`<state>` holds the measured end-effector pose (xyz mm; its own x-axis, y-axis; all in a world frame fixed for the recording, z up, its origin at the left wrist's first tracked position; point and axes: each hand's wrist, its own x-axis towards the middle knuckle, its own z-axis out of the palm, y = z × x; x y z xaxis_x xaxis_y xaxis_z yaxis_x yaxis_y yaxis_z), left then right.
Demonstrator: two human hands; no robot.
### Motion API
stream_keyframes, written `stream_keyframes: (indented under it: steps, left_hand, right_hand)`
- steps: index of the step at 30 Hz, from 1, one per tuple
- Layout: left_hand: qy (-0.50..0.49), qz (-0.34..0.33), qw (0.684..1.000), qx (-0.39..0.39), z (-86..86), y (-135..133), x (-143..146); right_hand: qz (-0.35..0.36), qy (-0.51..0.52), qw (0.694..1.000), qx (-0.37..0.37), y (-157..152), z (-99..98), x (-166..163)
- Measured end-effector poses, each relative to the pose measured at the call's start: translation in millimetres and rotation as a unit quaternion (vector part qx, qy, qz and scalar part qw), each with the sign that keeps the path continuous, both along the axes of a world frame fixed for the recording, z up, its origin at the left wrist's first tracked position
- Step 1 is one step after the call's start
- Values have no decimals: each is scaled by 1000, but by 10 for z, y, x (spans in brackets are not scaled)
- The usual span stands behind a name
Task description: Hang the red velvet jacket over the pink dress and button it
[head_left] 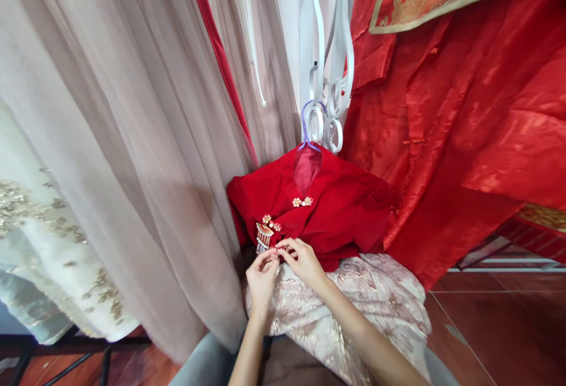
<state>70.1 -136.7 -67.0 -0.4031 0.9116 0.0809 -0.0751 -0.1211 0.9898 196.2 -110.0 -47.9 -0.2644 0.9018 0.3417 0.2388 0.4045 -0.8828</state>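
Note:
A red velvet garment hangs from a purple hanger in front of me, its lower part resting on shiny pale floral fabric. My left hand pinches the garment's lower left edge, fingertips together. Beside it, my right hand pinches the same spot, where small red bits show between the fingertips; their exact kind is hard to make out. Just above the hands sits a fan-shaped ornament with hanging beads. A pearl-and-flower clasp lies below the neck opening.
Beige curtain falls close on the left. White scrolled metalwork bears the hanger. Red satin clothing hangs at the right. A white gown with gold trim hangs far left. Red tiles cover the floor.

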Motion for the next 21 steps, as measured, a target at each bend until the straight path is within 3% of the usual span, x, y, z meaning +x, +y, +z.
stream_keyframes:
  steps: [9,12,15,17,19,21]
  left_hand:
    - [41,-69,997,3,9,42,-121]
    - [79,-34,996,13,3,23,-79]
    - [145,46,987,45,71,-37,-26]
    - [153,108,979,85,177,-91,-10]
    - [141,167,965,147,317,-148,-16]
    - [132,203,945,219,456,-202,-40]
  right_hand:
    - [6,-7,1000,1,17,22,6]
    - [56,-28,997,-43,-86,116,131]
    - [96,-51,990,-88,-279,320,374]
    - [37,0,997,-70,-404,502,564]
    - [-76,75,994,-20,-492,685,740]
    - [-214,171,960,56,-538,832,879]
